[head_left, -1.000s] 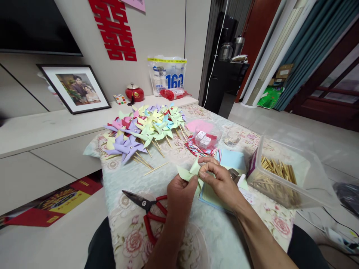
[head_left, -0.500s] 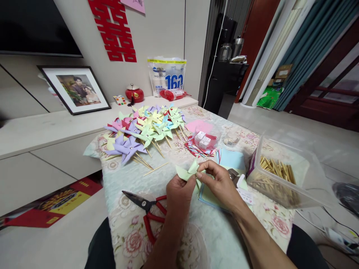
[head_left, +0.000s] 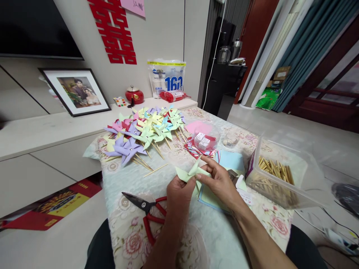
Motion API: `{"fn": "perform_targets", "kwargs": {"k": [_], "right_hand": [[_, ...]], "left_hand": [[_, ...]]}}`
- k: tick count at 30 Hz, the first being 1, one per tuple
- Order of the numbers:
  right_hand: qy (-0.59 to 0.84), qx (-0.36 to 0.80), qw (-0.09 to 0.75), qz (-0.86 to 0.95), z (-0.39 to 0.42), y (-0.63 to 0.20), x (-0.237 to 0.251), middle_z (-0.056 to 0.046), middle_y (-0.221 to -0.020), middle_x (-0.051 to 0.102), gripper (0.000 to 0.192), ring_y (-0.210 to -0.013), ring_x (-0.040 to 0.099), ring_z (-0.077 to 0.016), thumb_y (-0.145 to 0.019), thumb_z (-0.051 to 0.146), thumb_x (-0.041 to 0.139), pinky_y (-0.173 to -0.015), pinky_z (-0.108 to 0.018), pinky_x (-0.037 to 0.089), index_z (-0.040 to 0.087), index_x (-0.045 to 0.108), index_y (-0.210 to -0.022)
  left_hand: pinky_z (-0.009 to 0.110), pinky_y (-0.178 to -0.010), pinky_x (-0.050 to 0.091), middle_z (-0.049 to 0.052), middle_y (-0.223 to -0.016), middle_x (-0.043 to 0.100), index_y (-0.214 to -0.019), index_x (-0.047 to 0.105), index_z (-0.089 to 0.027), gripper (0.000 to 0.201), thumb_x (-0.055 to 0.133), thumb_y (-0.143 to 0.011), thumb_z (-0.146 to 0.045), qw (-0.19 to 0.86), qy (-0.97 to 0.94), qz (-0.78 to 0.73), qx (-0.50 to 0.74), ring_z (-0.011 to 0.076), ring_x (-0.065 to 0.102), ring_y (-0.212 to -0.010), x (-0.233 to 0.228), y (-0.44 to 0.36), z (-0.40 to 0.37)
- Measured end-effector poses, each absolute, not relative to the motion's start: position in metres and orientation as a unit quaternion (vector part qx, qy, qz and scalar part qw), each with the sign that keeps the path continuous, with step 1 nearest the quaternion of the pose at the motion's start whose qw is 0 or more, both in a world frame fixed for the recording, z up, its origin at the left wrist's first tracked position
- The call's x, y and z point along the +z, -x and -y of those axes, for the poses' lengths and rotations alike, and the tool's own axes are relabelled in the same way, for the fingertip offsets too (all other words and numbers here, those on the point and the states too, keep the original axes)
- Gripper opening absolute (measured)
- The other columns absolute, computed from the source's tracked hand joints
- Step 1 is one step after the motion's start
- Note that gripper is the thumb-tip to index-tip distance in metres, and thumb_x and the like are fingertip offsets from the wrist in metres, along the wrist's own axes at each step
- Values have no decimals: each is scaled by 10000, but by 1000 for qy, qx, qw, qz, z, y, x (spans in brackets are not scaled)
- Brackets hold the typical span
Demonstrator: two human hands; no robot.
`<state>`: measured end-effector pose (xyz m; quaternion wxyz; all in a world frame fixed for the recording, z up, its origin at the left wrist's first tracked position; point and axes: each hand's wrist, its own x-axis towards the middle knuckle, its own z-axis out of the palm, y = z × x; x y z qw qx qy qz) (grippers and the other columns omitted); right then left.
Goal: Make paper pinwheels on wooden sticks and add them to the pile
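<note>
Both hands hold one light green paper pinwheel just above the table. My left hand pinches it from below and my right hand folds a corner toward its centre with thumb and forefinger. Under the hands lies a stack of square coloured paper sheets, green and blue on top. Red-handled scissors lie on the flowered tablecloth left of my left hand.
Several finished pinwheels on wooden sticks are heaped at the far side of the table, one loose stick before them. A clear plastic box of sticks stands right. Small white boxes and a glass sit behind the paper.
The right fingers have pulled another green corner up and inward; the pinwheel's flaps stand higher. The view has dipped slightly. Nothing on the table moved.
</note>
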<state>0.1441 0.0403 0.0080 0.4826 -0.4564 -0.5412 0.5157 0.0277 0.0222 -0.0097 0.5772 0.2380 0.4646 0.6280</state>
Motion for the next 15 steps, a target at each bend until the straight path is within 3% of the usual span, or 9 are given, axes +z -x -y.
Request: {"fn": "perform_targets", "kwargs": {"k": [15], "right_hand": [[466,488,486,556,-42,-144,2,-25,-876,723,495,-878,681,-229,-741,289,754,-833,-371,515,211,637,-1216]], "left_hand": [[288,-645,536,65,-778,784,-878,753,-117,356,793,-565,-281,556,-234,-499,622,238,726,-717,-8,-28,-22]]}}
